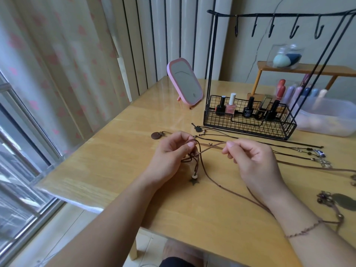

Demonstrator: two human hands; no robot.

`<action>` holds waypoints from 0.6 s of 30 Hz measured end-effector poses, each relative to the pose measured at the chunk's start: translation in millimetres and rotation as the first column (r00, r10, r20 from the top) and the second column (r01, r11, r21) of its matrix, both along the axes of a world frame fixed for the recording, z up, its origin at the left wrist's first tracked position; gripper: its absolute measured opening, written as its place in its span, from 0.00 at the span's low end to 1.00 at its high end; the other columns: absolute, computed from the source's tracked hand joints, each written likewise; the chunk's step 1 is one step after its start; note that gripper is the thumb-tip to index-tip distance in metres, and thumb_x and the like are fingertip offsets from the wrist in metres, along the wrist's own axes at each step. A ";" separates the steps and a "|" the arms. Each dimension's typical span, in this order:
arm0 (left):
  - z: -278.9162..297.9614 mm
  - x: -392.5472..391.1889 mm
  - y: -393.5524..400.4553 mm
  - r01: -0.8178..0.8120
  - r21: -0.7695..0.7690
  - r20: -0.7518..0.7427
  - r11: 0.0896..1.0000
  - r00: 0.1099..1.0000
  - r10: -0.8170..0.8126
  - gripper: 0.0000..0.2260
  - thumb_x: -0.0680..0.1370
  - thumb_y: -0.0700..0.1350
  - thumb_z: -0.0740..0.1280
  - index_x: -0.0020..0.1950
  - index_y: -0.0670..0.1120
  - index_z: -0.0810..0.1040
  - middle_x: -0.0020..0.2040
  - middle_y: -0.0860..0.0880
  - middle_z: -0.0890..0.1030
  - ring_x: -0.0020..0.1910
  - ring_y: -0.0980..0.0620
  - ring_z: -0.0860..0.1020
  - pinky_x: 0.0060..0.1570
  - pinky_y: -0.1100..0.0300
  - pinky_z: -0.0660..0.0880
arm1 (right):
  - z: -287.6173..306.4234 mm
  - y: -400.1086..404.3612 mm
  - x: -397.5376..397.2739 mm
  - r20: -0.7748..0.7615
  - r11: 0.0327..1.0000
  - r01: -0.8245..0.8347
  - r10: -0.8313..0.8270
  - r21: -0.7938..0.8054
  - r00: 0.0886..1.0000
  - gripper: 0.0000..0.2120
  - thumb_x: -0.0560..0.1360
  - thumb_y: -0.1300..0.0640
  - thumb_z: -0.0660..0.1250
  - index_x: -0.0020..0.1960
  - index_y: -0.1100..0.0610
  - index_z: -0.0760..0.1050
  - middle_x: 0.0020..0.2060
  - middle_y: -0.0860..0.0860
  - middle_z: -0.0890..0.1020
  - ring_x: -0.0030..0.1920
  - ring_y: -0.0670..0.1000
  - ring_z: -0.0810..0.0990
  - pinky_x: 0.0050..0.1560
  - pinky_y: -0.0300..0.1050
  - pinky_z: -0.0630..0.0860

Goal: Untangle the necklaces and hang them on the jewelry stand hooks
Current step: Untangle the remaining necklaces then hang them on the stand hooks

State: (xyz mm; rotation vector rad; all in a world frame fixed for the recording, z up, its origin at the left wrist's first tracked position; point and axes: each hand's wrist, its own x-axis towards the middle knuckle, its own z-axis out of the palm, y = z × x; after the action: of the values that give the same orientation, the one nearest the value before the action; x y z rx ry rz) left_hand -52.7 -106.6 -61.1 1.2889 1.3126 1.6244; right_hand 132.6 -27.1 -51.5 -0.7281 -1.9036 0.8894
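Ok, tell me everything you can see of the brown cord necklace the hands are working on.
The brown cord necklace is a thin, flat, suede-like cord. The left hand pinches a tangled bunch of its loops just above the wooden table; the right hand pinches a strand pulled out to the side. Below the tangle hangs a pale bead with a dark star pendant that reaches the tabletop. A long strand trails across the table under the right wrist. It is not yet on any hook.

Jewelry stand (212, 60) cut off right; leaf pendant (344, 201) cut by edge.
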 end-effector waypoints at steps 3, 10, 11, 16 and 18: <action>-0.3 -0.1 0.6 -0.016 -0.007 -0.019 1.000 1.000 0.016 0.07 0.81 0.36 0.63 0.45 0.44 0.76 0.38 0.49 0.82 0.39 0.55 0.76 0.43 0.64 0.72 | 2.9 0.0 1.9 -0.027 0.992 -0.107 0.109 0.061 0.994 0.16 0.74 0.48 0.62 0.34 0.55 0.81 0.34 0.48 0.82 0.41 0.48 0.80 0.42 0.41 0.75; -1.1 -5.0 0.7 -0.071 0.014 0.046 0.997 0.996 0.070 0.03 0.76 0.43 0.67 0.46 0.43 0.77 0.40 0.51 0.81 0.36 0.53 0.73 0.39 0.64 0.72 | -5.8 -4.0 -1.4 0.272 0.923 -0.306 0.239 0.235 0.932 0.14 0.74 0.44 0.66 0.34 0.50 0.79 0.31 0.45 0.80 0.37 0.49 0.78 0.38 0.50 0.74; -1.3 -6.3 0.9 -0.080 0.015 0.049 0.997 0.996 0.080 0.04 0.75 0.44 0.67 0.46 0.44 0.78 0.40 0.51 0.81 0.36 0.54 0.73 0.39 0.63 0.71 | -5.9 -5.5 -2.6 0.284 0.922 -0.307 0.237 0.238 0.929 0.13 0.74 0.43 0.67 0.36 0.50 0.80 0.32 0.44 0.80 0.38 0.49 0.77 0.38 0.47 0.74; -2.2 -10.3 0.4 -0.036 0.086 0.160 0.996 0.987 0.022 0.02 0.72 0.47 0.72 0.43 0.50 0.82 0.42 0.50 0.81 0.41 0.54 0.75 0.45 0.62 0.72 | -9.4 -10.5 -9.6 0.325 0.941 -0.265 0.188 0.212 0.927 0.07 0.74 0.48 0.68 0.47 0.48 0.83 0.37 0.42 0.81 0.42 0.43 0.78 0.40 0.38 0.72; -2.4 -11.1 0.7 -0.023 0.131 0.207 0.991 0.978 -0.005 0.03 0.70 0.47 0.73 0.43 0.51 0.84 0.43 0.50 0.81 0.44 0.55 0.77 0.47 0.62 0.72 | -11.2 -12.9 -13.9 0.378 0.955 -0.200 0.106 0.217 0.920 0.09 0.74 0.50 0.71 0.54 0.47 0.82 0.37 0.41 0.79 0.41 0.40 0.76 0.41 0.39 0.72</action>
State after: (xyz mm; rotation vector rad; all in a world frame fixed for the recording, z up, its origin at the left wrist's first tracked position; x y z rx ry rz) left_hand -63.7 -106.0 -63.5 1.1548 1.1020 1.8242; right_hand 118.8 -40.0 -62.7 -0.6234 -2.3802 0.6160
